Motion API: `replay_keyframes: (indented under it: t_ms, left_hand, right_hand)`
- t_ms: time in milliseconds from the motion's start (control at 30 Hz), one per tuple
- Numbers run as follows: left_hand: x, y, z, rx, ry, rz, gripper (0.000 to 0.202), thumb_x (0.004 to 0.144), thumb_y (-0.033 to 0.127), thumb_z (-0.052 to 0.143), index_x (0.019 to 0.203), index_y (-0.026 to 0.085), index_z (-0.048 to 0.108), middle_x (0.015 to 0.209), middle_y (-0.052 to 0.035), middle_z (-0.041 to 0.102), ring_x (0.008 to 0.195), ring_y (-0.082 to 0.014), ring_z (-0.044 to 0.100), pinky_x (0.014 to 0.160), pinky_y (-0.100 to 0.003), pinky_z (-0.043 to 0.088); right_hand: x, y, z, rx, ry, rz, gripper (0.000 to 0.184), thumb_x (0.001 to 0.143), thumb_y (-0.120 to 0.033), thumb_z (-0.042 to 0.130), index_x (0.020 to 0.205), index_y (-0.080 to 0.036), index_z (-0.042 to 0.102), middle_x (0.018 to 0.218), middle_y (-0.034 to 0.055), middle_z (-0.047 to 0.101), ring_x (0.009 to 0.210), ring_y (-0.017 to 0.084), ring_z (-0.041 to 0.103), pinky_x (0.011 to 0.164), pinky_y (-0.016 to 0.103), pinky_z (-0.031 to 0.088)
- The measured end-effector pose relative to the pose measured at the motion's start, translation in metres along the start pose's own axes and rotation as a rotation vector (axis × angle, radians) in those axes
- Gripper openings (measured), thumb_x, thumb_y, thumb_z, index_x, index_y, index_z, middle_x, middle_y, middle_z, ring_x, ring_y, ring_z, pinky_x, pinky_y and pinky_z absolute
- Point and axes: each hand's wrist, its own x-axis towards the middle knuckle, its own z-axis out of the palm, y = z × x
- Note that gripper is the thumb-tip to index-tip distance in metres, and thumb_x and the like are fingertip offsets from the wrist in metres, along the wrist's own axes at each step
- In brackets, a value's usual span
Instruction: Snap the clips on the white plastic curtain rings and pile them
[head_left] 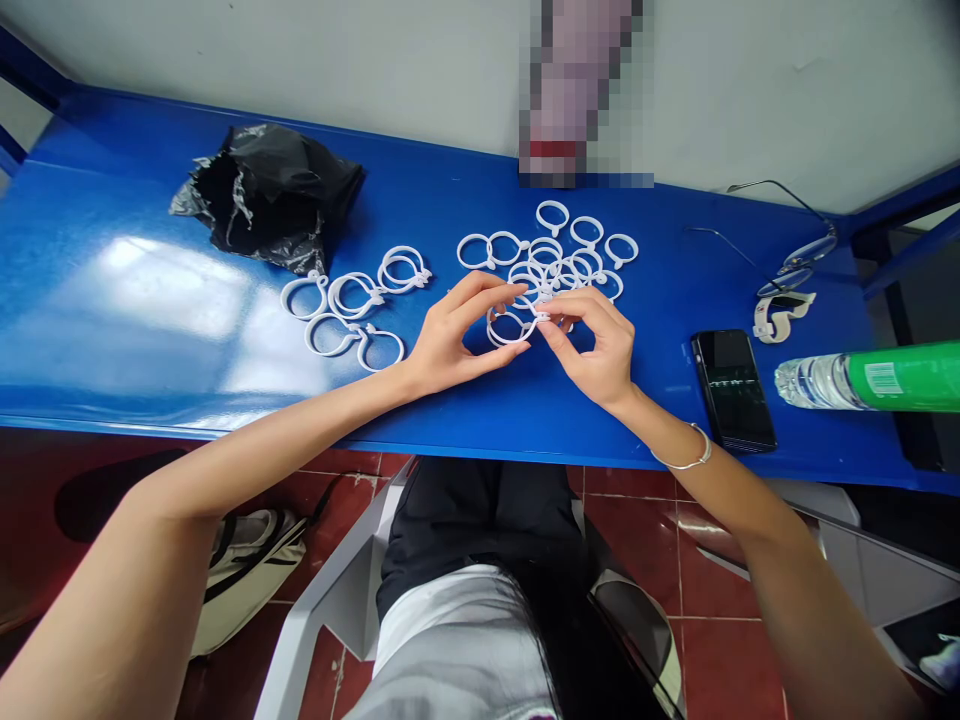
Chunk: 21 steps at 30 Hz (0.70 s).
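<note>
A white plastic curtain ring [506, 342] is held between my two hands, just above the blue table. My left hand [450, 338] curves around it, thumb at the near edge and index finger at the far edge. My right hand [600, 345] pinches the ring's small eyelet side between thumb and fingertips. Whether a second ring is in the grip, I cannot tell. Just beyond my fingers lies a loose pile of similar rings [586, 232], partly hidden by my right hand. To the left sits another group of white rings [381, 350], some overlapping.
A crumpled, open black plastic bag [289, 175] lies at the back left of the blue table [112, 330]. On the right are a phone [733, 390], a white strap-like item [781, 318], eyeglasses [806, 255] and a green-labelled bottle [900, 378]. A wall [420, 70] stands behind.
</note>
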Motion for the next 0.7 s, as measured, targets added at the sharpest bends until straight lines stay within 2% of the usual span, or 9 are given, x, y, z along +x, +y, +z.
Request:
replay_keyframes:
  t_ms: [167, 367, 433, 567, 700]
  left_hand:
    - [0.001, 0.001, -0.001, -0.002, 0.012, 0.03, 0.047, 0.087, 0.05, 0.065, 0.123, 0.02, 0.062, 0.103, -0.0078, 0.066, 0.085, -0.0162, 0.063, 0.079, -0.032, 0.056]
    - [0.004, 0.003, -0.004, -0.08, -0.04, -0.02, 0.043, 0.088, 0.051, 0.064, 0.113, 0.017, 0.067, 0.089, -0.0058, 0.069, 0.078, -0.0146, 0.063, 0.076, -0.029, 0.053]
    - [0.004, 0.005, -0.004, -0.133, -0.088, -0.079, 0.042, 0.092, 0.053, 0.057, 0.106, 0.015, 0.069, 0.086, -0.0061, 0.07, 0.076, -0.0141, 0.063, 0.073, -0.026, 0.051]
    - [0.003, 0.008, -0.002, -0.287, -0.205, -0.278, 0.058, 0.1, 0.057, 0.034, 0.095, 0.012, 0.07, 0.069, -0.0042, 0.066, 0.062, -0.0109, 0.059, 0.062, -0.022, 0.047]
    - [0.003, 0.012, -0.001, -0.469, -0.243, -0.481, 0.064, 0.098, 0.062, 0.032, 0.087, 0.011, 0.069, 0.057, 0.0, 0.055, 0.049, -0.0086, 0.051, 0.052, -0.02, 0.042]
  right_hand:
    - [-0.002, 0.004, 0.001, 0.006, 0.024, -0.041, 0.011, 0.094, -0.03, 0.062, 0.097, -0.025, 0.071, 0.088, 0.0022, 0.071, 0.077, 0.017, 0.064, 0.063, 0.032, 0.055]
    - [-0.002, 0.002, 0.0, -0.016, -0.033, 0.022, 0.016, 0.095, -0.035, 0.059, 0.096, -0.024, 0.07, 0.09, 0.0037, 0.071, 0.079, 0.018, 0.065, 0.066, 0.033, 0.056]
    - [-0.001, -0.001, 0.0, 0.013, -0.063, 0.034, 0.016, 0.095, -0.034, 0.058, 0.099, -0.023, 0.069, 0.094, 0.0041, 0.071, 0.08, 0.017, 0.066, 0.067, 0.033, 0.057]
    - [0.0, -0.003, 0.001, 0.092, -0.092, 0.052, 0.016, 0.097, -0.031, 0.056, 0.104, -0.024, 0.069, 0.094, 0.0031, 0.072, 0.082, 0.017, 0.067, 0.071, 0.032, 0.057]
    - [-0.001, -0.001, 0.002, 0.128, -0.123, 0.086, 0.017, 0.095, -0.034, 0.06, 0.106, -0.025, 0.07, 0.091, 0.0018, 0.072, 0.08, 0.017, 0.068, 0.074, 0.032, 0.058]
